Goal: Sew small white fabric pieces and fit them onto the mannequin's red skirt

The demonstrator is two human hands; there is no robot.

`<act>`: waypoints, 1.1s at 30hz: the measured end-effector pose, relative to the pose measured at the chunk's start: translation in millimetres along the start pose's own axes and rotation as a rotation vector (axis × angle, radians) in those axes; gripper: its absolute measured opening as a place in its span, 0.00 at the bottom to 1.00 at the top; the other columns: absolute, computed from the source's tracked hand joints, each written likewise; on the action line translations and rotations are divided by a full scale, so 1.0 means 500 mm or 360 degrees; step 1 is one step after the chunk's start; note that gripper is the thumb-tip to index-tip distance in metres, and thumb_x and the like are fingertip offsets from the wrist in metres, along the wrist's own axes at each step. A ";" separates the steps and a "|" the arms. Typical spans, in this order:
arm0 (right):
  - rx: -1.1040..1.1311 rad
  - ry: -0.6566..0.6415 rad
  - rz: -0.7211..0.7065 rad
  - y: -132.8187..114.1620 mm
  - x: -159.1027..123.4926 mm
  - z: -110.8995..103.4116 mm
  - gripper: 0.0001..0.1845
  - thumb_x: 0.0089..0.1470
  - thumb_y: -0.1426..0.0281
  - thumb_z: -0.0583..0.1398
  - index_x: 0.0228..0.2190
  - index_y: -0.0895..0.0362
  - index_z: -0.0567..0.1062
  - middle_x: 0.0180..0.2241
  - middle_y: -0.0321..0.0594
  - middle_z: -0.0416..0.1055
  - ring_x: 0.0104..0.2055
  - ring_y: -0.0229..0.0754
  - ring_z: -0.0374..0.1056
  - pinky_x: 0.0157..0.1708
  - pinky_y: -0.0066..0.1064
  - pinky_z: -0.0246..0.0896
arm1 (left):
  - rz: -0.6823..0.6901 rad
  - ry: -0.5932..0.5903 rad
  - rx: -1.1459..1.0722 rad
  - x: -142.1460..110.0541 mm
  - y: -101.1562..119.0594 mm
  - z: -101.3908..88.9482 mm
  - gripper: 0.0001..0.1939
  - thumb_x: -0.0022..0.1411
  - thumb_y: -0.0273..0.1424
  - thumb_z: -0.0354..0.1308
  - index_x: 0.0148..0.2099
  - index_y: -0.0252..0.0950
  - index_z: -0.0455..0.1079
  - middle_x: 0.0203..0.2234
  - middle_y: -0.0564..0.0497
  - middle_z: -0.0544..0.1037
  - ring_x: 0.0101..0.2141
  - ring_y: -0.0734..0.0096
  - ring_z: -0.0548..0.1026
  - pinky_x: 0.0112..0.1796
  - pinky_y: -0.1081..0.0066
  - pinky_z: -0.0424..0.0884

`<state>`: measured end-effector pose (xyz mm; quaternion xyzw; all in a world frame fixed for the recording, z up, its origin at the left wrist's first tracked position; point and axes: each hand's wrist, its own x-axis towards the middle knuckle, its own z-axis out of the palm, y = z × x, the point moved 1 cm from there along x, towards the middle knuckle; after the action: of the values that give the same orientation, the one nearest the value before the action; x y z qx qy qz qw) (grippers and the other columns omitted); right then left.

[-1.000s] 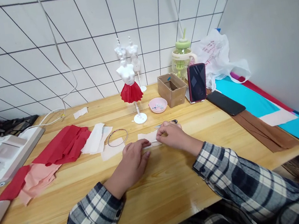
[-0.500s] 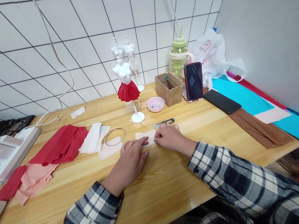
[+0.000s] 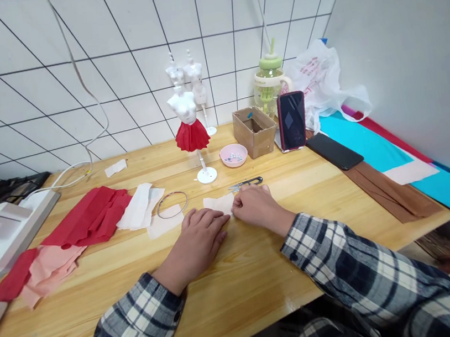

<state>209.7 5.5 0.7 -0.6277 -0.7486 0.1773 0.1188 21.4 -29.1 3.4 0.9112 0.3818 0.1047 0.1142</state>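
White cloth: flat on the counter, nearer me than the pink bowl.
Left hand: palm down, fingers loosely outstretched at the cloth's near edge.
Right hand: fingers curled at its right end; pinching or pressing, I cannot tell.
Red skirt: looks done, worn by the mannequin left of the bowl.
Work left: my cloth, seemingly unjoined.

Wood tbl w/ red cloth, wht fabric pc, snips, pink bowl & brn box on top.
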 end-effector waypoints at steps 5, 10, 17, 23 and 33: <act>0.0090 -0.0101 0.0028 0.013 0.008 -0.007 0.09 0.49 0.65 0.59 0.23 0.52 0.79 0.33 0.40 0.77 0.38 0.45 0.69 0.35 0.34 0.55 | -0.0007 -0.0016 0.0083 0.001 0.005 -0.001 0.16 0.69 0.34 0.48 0.56 0.43 0.68 0.49 0.47 0.74 0.51 0.57 0.66 0.57 0.50 0.52; 0.0207 -0.0194 0.0020 0.021 0.010 -0.010 0.08 0.49 0.66 0.60 0.23 0.52 0.78 0.28 0.37 0.77 0.32 0.42 0.70 0.30 0.31 0.55 | -0.0005 -0.0020 0.0151 0.000 0.007 -0.001 0.16 0.68 0.34 0.48 0.56 0.42 0.67 0.50 0.46 0.73 0.52 0.56 0.66 0.57 0.49 0.51; 0.0063 -0.0131 0.0025 0.009 0.003 -0.008 0.06 0.48 0.67 0.61 0.24 0.54 0.78 0.29 0.41 0.77 0.32 0.44 0.70 0.29 0.31 0.55 | -0.0009 -0.0018 0.0162 -0.001 0.007 0.003 0.16 0.68 0.35 0.49 0.56 0.41 0.67 0.51 0.45 0.73 0.53 0.55 0.65 0.58 0.48 0.50; -0.0109 -0.0155 -0.0008 0.009 0.001 -0.018 0.08 0.49 0.63 0.60 0.25 0.53 0.77 0.31 0.39 0.76 0.34 0.43 0.70 0.30 0.30 0.55 | -0.0029 -0.0041 0.0162 -0.002 0.007 0.004 0.17 0.68 0.35 0.50 0.57 0.42 0.67 0.52 0.46 0.72 0.54 0.55 0.64 0.58 0.48 0.50; -0.0018 -0.0279 0.0095 0.052 0.016 -0.038 0.11 0.46 0.58 0.64 0.28 0.51 0.75 0.31 0.34 0.75 0.32 0.40 0.67 0.27 0.28 0.51 | -0.0012 -0.0039 0.0102 -0.002 0.002 0.001 0.17 0.68 0.36 0.49 0.57 0.42 0.67 0.52 0.46 0.72 0.53 0.56 0.64 0.57 0.50 0.52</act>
<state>239.3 19.3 6.7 -0.6326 -0.7380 0.2308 0.0438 21.5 -30.9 3.0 0.9142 0.3869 0.0808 0.0900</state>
